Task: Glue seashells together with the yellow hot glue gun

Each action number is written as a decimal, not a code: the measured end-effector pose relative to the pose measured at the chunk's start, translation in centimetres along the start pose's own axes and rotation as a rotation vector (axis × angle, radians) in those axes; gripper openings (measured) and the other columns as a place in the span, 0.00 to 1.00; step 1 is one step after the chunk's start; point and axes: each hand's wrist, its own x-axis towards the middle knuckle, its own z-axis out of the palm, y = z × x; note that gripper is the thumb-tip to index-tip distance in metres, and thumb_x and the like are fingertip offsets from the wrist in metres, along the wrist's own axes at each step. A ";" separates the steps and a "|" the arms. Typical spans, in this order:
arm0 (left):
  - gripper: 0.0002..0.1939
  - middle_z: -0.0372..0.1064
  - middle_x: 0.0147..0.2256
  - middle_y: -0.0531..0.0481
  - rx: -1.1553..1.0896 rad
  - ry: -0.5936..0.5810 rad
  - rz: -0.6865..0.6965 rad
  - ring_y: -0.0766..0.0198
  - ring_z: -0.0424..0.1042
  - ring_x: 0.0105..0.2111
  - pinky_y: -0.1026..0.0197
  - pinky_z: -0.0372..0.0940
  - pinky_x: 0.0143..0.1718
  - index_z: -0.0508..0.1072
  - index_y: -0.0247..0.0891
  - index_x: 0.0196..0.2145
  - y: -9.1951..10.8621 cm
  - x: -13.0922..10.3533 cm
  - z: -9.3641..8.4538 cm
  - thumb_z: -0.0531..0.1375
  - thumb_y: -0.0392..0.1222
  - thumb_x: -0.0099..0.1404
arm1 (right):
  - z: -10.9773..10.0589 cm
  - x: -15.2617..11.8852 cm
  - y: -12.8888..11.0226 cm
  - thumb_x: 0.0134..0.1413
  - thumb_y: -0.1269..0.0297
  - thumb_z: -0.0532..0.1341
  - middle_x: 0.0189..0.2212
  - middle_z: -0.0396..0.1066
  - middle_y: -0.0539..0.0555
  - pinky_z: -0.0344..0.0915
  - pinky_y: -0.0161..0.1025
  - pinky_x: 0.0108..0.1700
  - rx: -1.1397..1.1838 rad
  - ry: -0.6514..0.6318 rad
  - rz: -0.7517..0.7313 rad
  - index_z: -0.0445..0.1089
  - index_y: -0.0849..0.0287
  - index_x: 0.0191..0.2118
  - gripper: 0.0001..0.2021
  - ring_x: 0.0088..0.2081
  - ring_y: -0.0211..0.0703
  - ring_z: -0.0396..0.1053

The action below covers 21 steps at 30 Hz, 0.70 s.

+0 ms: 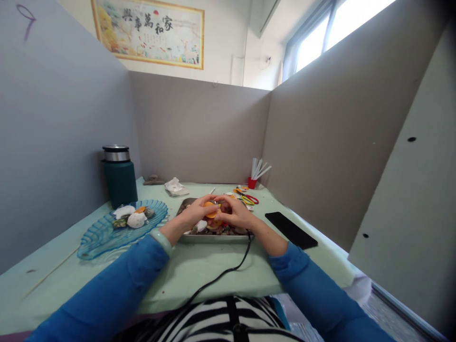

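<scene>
Left hand (196, 212) is pinching an orange piece (211, 215) over the metal tray (213, 239) on the worktop (199, 260) — the right hand (236, 212) is curling close beside that piece, its own hold being too hidden to tell.

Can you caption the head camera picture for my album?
Left hand and right hand meet around an orange piece over a shallow metal tray, beside a scalloped clear blue plate of mixed shells.

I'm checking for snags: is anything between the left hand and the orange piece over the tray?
Nothing visible is: the left hand touches the orange piece, thumb across its front. The black cord runs below the right hand, not between them.
</scene>
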 end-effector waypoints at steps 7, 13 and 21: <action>0.24 0.65 0.27 0.51 0.078 0.012 0.018 0.70 0.63 0.21 0.67 0.59 0.22 0.65 0.32 0.47 0.0 0.1 0.0 0.61 0.44 0.53 | -0.3 0.0 -0.1 0.50 0.53 0.62 0.21 0.62 0.44 0.56 0.31 0.27 -0.041 -0.035 -0.008 0.58 0.60 0.51 0.26 0.23 0.34 0.60; 0.23 0.67 0.28 0.50 0.083 0.003 0.007 0.69 0.65 0.22 0.67 0.60 0.22 0.65 0.33 0.46 0.2 -0.1 0.1 0.60 0.45 0.53 | -0.3 0.0 -0.3 0.50 0.52 0.62 0.22 0.64 0.45 0.56 0.32 0.27 -0.063 -0.042 0.005 0.58 0.60 0.51 0.26 0.23 0.34 0.61; 0.25 0.67 0.29 0.49 0.081 0.015 -0.014 0.68 0.66 0.22 0.65 0.62 0.23 0.64 0.32 0.47 0.2 -0.1 0.1 0.61 0.46 0.53 | -0.2 0.1 -0.3 0.50 0.53 0.62 0.21 0.63 0.44 0.55 0.31 0.27 -0.060 -0.039 0.002 0.58 0.60 0.50 0.25 0.23 0.34 0.60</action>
